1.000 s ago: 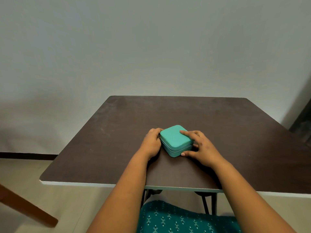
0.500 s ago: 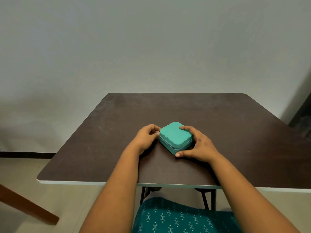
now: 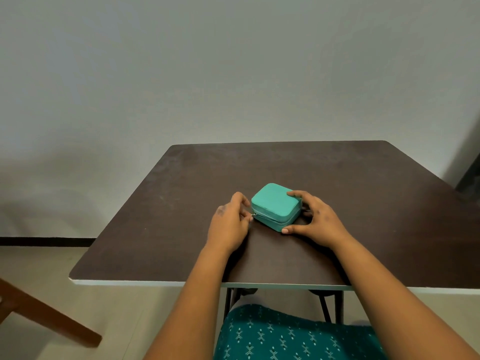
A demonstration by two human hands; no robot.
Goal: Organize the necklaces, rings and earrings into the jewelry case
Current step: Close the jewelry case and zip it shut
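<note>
A small teal jewelry case (image 3: 275, 203) with rounded corners lies closed on the dark brown table (image 3: 337, 178), its zipper line facing me. My right hand (image 3: 315, 219) clasps its right side, forefinger on the lid and thumb at the front corner. My left hand (image 3: 230, 222) sits at the case's left corner, fingertips pinched on the small metal zipper pull (image 3: 252, 215). No necklaces, rings or earrings are in view.
The table's white front edge (image 3: 155, 283) runs close to my lap, which is covered by teal patterned cloth (image 3: 285, 336). A wooden bar (image 3: 46, 315) slants across the floor at lower left. A plain wall stands behind the table.
My left hand has shifted from resting against the case's left side to pinching the zipper pull. My right hand has slid further round the right side. The view has tilted slightly.
</note>
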